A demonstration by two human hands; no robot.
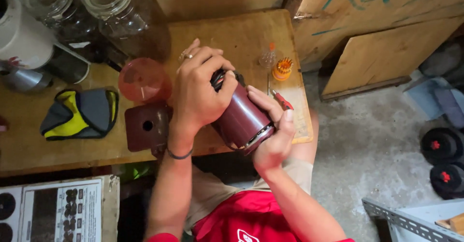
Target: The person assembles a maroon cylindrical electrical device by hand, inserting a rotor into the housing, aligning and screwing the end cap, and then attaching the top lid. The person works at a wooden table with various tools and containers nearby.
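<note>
Step in hand: it looks like the maroon motor housing [240, 119] is being worked on by hand, with the cap end being gripped or turned.
Where the housing is: held in the air over the near edge of the wooden table [241, 34], tilted, its open end with a metal rim pointing toward five o'clock.
Left hand [197, 93]: wrapped over the top end of the housing, at about eleven o'clock from its middle, fingers curled down around the black wiring there; a ring shows on one finger and a dark band on the wrist.
Right hand [273, 131]: cupped under and around the lower end at about four o'clock, thumb lying along the side.
Grip: both hands are closed on the housing, close together but not touching that I can see.
What the next move calls for: a firm hold below while the upper hand works, I would judge.
Nearby: a maroon square cover plate [146, 126] at nine o'clock, a pink translucent cup [143, 79] at ten, a small red-handled screwdriver [282, 100] at two, an orange bit holder [282, 68] beyond it.
</note>
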